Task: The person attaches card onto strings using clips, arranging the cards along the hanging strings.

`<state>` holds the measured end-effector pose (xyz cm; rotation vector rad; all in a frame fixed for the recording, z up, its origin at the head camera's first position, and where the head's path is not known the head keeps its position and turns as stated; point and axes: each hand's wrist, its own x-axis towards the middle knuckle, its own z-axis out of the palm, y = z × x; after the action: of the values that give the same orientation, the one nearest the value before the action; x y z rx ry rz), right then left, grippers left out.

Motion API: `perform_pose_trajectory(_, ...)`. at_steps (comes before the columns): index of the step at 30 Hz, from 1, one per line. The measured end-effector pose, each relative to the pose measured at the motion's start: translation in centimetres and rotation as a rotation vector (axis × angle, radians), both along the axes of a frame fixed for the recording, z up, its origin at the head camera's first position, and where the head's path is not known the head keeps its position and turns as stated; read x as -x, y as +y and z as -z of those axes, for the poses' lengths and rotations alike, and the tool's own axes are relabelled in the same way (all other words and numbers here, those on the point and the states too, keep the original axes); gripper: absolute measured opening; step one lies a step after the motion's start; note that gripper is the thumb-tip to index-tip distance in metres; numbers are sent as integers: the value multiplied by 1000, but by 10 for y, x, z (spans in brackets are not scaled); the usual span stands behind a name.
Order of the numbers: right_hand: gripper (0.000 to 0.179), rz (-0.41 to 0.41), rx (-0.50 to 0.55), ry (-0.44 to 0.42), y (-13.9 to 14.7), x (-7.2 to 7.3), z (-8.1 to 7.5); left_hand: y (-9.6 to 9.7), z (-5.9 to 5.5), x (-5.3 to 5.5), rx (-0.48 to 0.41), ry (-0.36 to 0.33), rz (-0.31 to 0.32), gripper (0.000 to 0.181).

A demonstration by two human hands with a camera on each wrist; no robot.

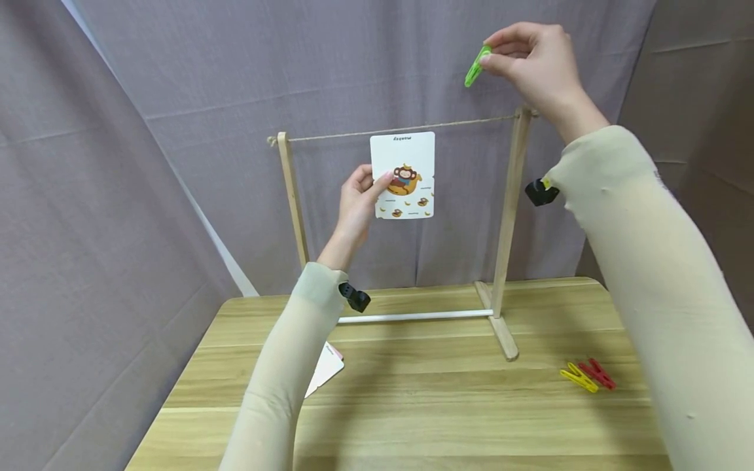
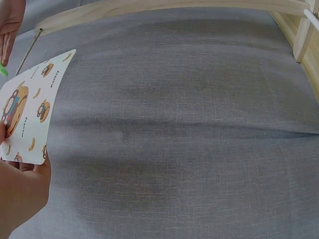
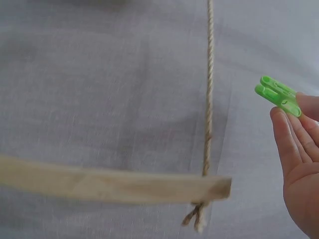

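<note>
Grey curtain hanging behind — wood-grain table before it.

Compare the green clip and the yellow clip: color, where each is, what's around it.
Color: the green clip is bright green, the yellow clip yellow.
Support: the right hand pinches the green clip; the yellow clip lies on the table.
Neighbors: the yellow clip sits beside a red clip; the green clip has none.
Shared: both are clothespin-type clips.

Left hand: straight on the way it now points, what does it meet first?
Likely the rope, met by the card that the left hand holds: in the head view the card's top edge sits just below it. Depth is unclear; the card could pass in front.
</note>
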<state>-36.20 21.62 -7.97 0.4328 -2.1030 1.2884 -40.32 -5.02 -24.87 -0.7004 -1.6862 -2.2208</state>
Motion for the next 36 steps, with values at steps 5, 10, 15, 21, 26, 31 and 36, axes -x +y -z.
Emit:
perform_pose_trajectory(5, 14, -51, 46, -30, -10, 1, -7, -1, 2, 0, 5, 1, -11, 12)
perform_pose_trajectory(10, 13, -76, 42, -54, -22, 2, -10, -4, 3, 0, 1, -2, -18, 11)
perform_pose_trajectory(15, 10, -98, 26, -56, -34, 4, -11, -6, 3, -1, 0, -6, -21, 11)
perform_pose_trajectory(21, 10, -135, 29, -87, -45, 5, -9, -6, 4, -2, 8, 1, -40, 11)
perform_pose_trajectory(26, 12, -136, 5, -118, -47, 4, -4, 2, 6, -2, 10, 2, -24, 12)
perform_pose_trajectory(31, 12, -166, 2, -126, -50, 6, 0, 6, 4, -2, 3, 14, -23, 12)
perform_pose_trajectory(36, 13, -148, -67, -136, -56, 8, 5, 7, 3, -1, 2, -1, -20, 11)
